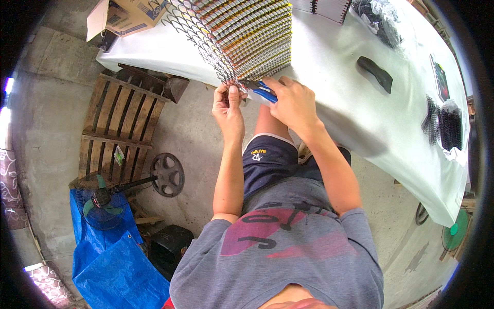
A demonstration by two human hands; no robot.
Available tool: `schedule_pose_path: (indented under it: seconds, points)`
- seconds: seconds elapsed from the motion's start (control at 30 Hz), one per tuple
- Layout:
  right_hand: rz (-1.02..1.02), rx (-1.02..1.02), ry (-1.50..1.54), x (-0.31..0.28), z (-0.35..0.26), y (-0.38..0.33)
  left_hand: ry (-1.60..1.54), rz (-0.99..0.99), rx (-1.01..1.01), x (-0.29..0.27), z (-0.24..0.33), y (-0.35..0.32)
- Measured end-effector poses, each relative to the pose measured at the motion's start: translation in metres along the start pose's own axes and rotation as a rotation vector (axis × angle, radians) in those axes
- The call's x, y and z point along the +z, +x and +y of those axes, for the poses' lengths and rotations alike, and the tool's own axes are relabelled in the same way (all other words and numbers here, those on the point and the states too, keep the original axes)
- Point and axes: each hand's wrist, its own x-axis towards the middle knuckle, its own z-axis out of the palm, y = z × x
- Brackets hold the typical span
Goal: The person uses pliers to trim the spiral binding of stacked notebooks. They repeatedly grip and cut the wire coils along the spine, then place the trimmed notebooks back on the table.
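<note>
A tall stack of spiral-bound notebooks (252, 36) stands at the near edge of the table, its black coils sticking out on the left side. Low at the stack's near corner, my left hand (229, 108) pinches the end of a spiral coil between thumb and fingers. My right hand (296, 103) is wrapped around blue-handled pliers (265, 93). Their dark jaws point left and meet the coil end beside my left fingertips. Whether the jaws are closed on the wire is too small to tell.
The table's white cover (329, 67) bears a black elongated object (374, 74), bagged black coils (451, 126), another dark bundle in plastic (381, 23) and a notebook (332, 9). A cardboard box (128, 18) sits far left. Leftward stand a wooden pallet (116, 110), a fan (103, 200) and blue tarp (118, 268).
</note>
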Motion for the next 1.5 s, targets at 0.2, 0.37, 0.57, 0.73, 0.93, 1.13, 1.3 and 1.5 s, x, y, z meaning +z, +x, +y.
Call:
schedule_pose_path:
  seconds: [0.2,0.37,0.57,0.73,0.93,1.13,1.3,1.5]
  points:
    - [0.017,-0.034,0.16,-0.002,0.012,0.004,-0.408,0.072,-0.291,-0.006,0.003,0.0]
    - [-0.05,-0.203,0.348,0.009,0.018,0.007,-0.42,0.174,-0.291,-0.009,0.009,0.014]
    - [-0.093,-0.299,0.315,0.019,0.011,0.013,-0.123,-0.087,-0.368,-0.021,0.021,0.052]
    - [-0.073,-0.303,0.273,0.016,0.006,0.016,-0.002,-0.182,-0.353,-0.03,0.026,0.065]
    - [-0.076,-0.277,0.268,0.01,-0.002,0.019,0.076,-0.21,-0.333,-0.032,0.026,0.072]
    - [-0.073,-0.296,0.267,0.011,0.002,0.02,-0.182,-0.159,-0.412,-0.029,0.021,0.062]
    - [-0.087,-0.167,0.141,-0.01,0.002,0.005,-0.795,-0.269,-0.658,-0.053,-0.001,0.026]
    - [-0.052,-0.038,-0.043,-0.021,-0.004,0.002,-0.589,-0.123,-0.586,-0.032,0.011,0.01]
